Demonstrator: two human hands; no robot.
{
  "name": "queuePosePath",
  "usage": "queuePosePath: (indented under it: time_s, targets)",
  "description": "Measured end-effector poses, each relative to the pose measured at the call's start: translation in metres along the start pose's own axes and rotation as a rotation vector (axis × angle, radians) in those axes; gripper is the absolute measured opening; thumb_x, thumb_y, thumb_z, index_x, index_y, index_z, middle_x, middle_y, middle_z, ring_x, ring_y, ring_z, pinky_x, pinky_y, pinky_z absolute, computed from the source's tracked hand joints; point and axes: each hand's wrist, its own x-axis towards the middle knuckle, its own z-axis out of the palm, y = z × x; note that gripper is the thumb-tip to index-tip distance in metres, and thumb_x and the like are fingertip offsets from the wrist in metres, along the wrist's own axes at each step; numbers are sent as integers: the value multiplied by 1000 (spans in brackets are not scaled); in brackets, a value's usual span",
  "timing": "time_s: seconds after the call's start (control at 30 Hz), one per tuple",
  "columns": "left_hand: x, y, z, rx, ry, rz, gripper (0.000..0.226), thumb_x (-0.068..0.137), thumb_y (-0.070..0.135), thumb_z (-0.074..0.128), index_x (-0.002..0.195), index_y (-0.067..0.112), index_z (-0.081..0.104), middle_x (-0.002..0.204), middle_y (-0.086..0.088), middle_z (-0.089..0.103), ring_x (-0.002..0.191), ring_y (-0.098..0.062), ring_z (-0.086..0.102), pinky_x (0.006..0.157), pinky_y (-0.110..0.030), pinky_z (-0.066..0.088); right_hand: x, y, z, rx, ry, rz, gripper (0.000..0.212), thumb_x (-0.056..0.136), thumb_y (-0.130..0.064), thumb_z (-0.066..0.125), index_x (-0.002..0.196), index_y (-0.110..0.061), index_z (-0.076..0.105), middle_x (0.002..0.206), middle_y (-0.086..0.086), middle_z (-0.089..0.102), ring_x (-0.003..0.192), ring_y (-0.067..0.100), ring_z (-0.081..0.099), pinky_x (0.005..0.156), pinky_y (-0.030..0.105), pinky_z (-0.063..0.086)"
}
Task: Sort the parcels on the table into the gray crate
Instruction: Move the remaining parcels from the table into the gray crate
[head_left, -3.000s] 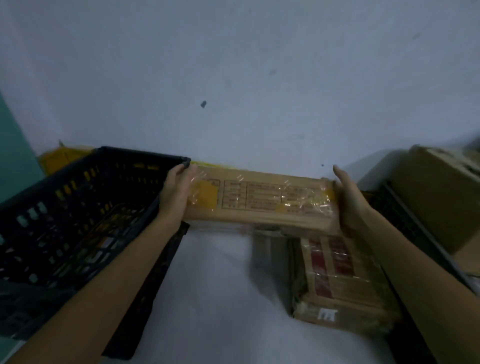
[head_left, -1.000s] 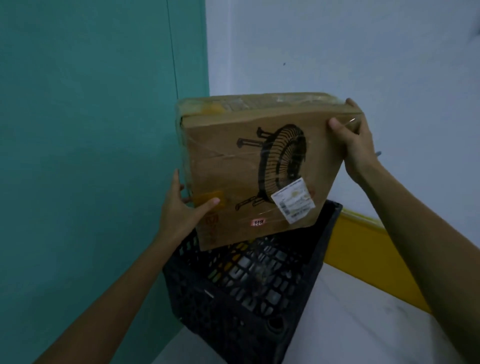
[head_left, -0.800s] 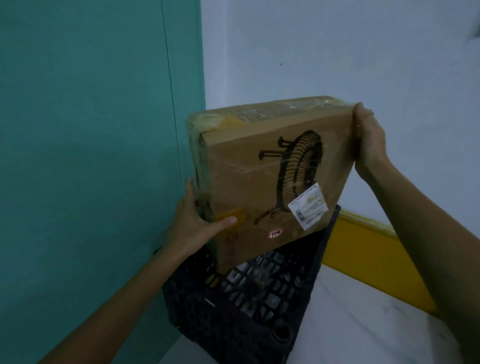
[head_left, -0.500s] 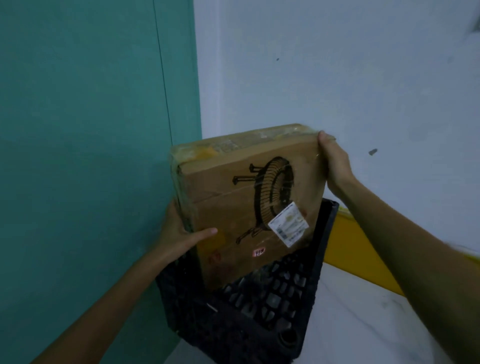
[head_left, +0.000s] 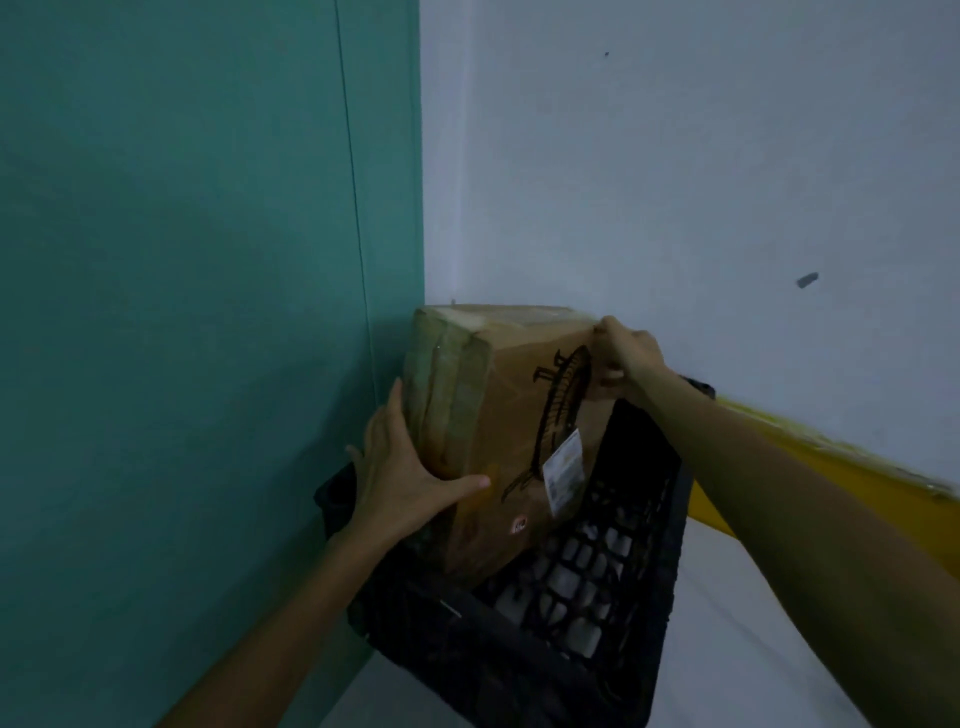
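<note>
- My left hand (head_left: 400, 483) grips the parcel (head_left: 498, 441) low on its taped side. The fingers lie up that side and the thumb crosses onto the printed front, so I can carry its weight and steer the bottom edge.
- My right hand (head_left: 628, 358) is clamped on the top far corner with the fingers curled over the edge. I judge this keeps the parcel from tipping as it goes in.
- The parcel stands on end, tilted. Its lower end is already inside the crate (head_left: 571, 649), against the left wall, and its upper half is above the rim.
- I hold it edgeways because, by my guess, it slots in more easily that way and leaves room beside it.
- The crate sits on the pale surface (head_left: 753, 649), in the corner by the green wall (head_left: 182, 312).
- To the right of the parcel the crate looks unfilled. Light shows through the lattice, and I cannot tell what lies at the bottom.
- A white label (head_left: 563, 470) faces me on the parcel's front.
</note>
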Motion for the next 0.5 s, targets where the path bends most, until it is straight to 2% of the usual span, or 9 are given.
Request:
queuePosePath:
  time_s: [0.07,0.17,0.23,0.3,0.33,0.37,0.43,0.5]
  targets:
    - [1,-1,0,28,4,-3,140,48,62,80,144,33,-17,155,0,6,143,-21,8,114,-57,11,-2,-6,17,3,-19,10,80,61,-59,62,124,-10,52,106,10,54,88,34,56,60,49,57]
    - [-1,-2,3,108,-3,44,143,46,63,80,143,32,-21,153,-1,7,142,-21,7,114,-59,4,-2,-8,37,2,-18,12,91,55,-60,68,130,-14,46,120,12,52,102,39,54,64,58,56]
    - [-2,-2,3,88,-5,53,146,42,65,80,142,33,-22,154,0,3,142,-19,5,114,-59,3,1,-9,45,51,-18,-3,79,66,-50,70,131,-13,46,124,14,51,103,39,54,65,52,56]
    - [-3,-3,2,-5,34,57,146,36,72,76,139,40,-22,154,5,0,143,-19,6,114,-59,9,1,-7,53,91,-29,-27,74,69,-45,71,131,-13,45,125,15,52,103,37,56,61,45,56]
    - [-4,-3,1,-41,67,43,146,35,74,75,138,43,-23,154,7,-1,143,-19,6,114,-58,13,-1,-4,57,89,-31,-31,79,67,-46,72,134,-15,42,128,14,51,106,36,56,65,46,56]
    - [-3,-4,1,-48,89,26,148,35,74,76,138,42,-25,155,7,-4,144,-19,5,114,-57,14,-2,1,61,73,-29,-46,84,68,-47,73,138,-19,37,133,11,49,112,33,54,76,47,56]
    - [-3,-4,3,12,80,8,151,42,68,78,136,33,-34,156,3,-10,145,-20,1,116,-54,12,-6,14,67,29,-7,-95,86,76,-46,72,146,-21,27,142,5,41,124,28,46,97,45,47]
    - [-4,-4,5,71,72,3,149,47,65,78,132,29,-39,157,-1,-11,145,-21,0,116,-54,8,-9,20,68,17,-5,-130,86,79,-47,69,147,-20,25,146,5,38,129,27,41,103,43,42]
